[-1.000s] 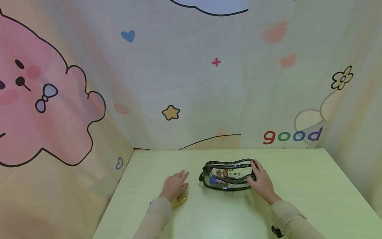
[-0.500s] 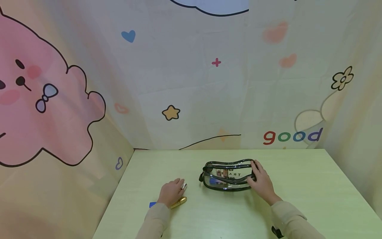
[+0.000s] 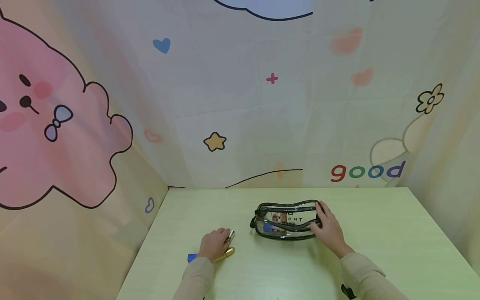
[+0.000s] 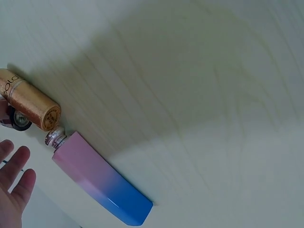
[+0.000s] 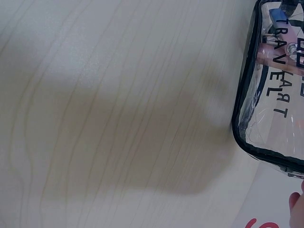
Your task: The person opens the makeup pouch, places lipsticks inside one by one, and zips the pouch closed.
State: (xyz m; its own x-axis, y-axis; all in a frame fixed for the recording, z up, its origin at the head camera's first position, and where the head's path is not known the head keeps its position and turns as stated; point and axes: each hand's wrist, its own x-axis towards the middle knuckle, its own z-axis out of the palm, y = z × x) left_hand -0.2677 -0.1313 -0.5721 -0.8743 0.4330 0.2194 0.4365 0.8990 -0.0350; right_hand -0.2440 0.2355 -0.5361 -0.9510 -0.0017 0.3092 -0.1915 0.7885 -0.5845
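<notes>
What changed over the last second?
Left hand drew back toward the person and slightly left; it now appears to pinch the silver-ended tube, with whether it's lifted unclear. More of the pink-and-blue tube shows from beneath the left sleeve in the head view. Unchanged: right hand holding the right end of the clear pouch; gold tube in place.

A pale wood-grain table (image 3: 393,233) adjoins the printed rear wall (image 3: 225,91), marked with a yellow star (image 3: 215,141) and lettering "good" (image 3: 369,171). Left wall (image 3: 22,241): large pink cartoon figure (image 3: 82,158).
</notes>
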